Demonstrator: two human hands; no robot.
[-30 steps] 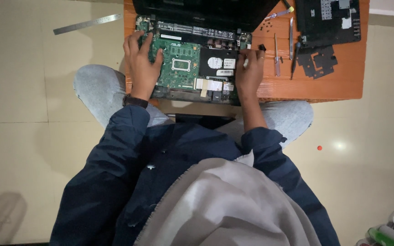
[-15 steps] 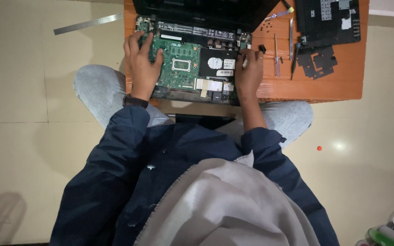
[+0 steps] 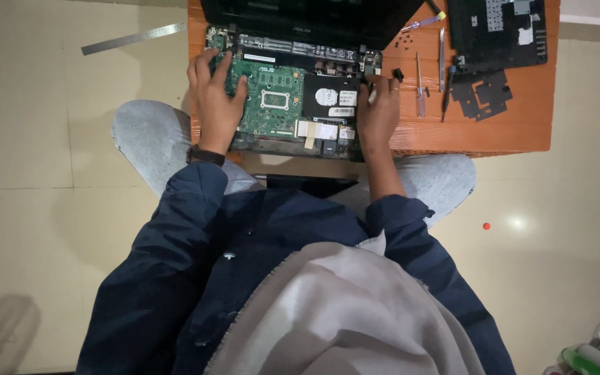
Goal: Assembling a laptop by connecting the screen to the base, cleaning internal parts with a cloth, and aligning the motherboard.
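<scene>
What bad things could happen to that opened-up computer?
The left hand rests bare on the green circuit board; pressing or static might harm it. The tiny black screws lie loose on the orange table and could roll off. The right hand sits near the screwdrivers and might knock them.

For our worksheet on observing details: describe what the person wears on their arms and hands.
Both arms are in long dark navy jacket sleeves. The left sleeve ends at a black wristband or watch. The right sleeve is pushed up the forearm. The left hand and right hand are bare: no gloves, no rings visible.
</scene>
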